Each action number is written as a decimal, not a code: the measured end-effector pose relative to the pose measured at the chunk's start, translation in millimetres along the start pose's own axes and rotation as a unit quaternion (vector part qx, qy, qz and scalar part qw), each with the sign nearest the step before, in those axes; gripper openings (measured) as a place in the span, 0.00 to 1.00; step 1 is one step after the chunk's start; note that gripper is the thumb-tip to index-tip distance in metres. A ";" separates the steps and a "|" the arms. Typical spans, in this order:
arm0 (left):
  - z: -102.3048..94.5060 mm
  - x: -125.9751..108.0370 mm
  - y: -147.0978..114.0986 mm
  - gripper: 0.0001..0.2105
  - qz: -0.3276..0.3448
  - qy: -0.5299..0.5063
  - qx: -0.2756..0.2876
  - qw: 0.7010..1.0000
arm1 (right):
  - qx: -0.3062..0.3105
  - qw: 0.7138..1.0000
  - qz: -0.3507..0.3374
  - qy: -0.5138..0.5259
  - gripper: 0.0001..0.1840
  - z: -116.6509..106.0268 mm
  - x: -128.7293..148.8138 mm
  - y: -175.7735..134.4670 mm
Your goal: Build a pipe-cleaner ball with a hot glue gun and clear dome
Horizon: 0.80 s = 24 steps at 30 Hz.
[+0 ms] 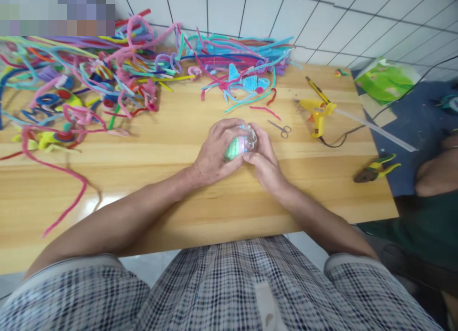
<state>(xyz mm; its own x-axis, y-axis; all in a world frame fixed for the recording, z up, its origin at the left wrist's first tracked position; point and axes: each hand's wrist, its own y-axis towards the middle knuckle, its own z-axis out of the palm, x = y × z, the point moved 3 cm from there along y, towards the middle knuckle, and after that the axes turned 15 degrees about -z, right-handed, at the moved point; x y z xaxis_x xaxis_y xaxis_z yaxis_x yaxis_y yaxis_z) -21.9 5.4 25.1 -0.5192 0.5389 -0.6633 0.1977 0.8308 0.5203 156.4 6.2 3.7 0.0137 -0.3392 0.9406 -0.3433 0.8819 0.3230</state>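
Observation:
Between my two hands, above the middle of the wooden table (307, 178), is a small rounded thing (236, 147) with green, lilac and blue bands on one side and a clear, shiny part on the other. My left hand (218, 147) is wrapped round its left side, fingers over the top. From the right, my right hand (265, 159) grips the clear part, thumb pressed at the front near my left thumb. Fingers cover much of the thing, so its exact kind does not show. Small scissors (281, 129) lie just right of my hands.
Colourful pipe cleaners (118, 73) are heaped at the left and back. A yellow glue gun (317, 114) with a glue stick, a yellow cutter knife (317, 88) and yellow-handled pliers (375, 169) lie at the right. Another person's arm (438, 173) is beyond the right edge.

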 end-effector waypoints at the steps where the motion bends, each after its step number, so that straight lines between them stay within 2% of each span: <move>1: 0.3 0.3 -0.1 0.21 -0.003 0.003 0.003 1.000 | -0.016 1.000 0.005 0.014 0.44 0.6 0.2 0.3; 4: 0.4 0.5 -0.7 0.21 -0.004 0.000 0.006 1.000 | -0.045 0.998 0.020 0.032 0.43 2.2 3.3 1.4; 14: 0.0 -2.8 -2.3 0.21 0.006 0.006 0.006 1.000 | -0.039 0.999 0.008 0.021 0.40 2.1 8.7 -0.3; 18: 0.8 -2.0 -2.3 0.22 -0.008 0.003 0.025 1.000 | -0.049 0.998 0.016 0.020 0.40 3.1 9.0 -0.1; 24: 0.9 -3.7 -1.8 0.22 0.005 0.010 0.007 1.000 | -0.058 0.997 0.020 0.048 0.40 4.1 9.3 -0.3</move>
<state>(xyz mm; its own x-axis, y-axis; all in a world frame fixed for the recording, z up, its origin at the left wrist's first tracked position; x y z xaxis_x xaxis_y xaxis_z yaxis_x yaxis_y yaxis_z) -19.6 2.1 26.2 -0.5334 0.5437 -0.6480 0.2141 0.8279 0.5184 152.8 1.4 12.0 0.0945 -0.2746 0.9569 -0.2339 0.9282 0.2894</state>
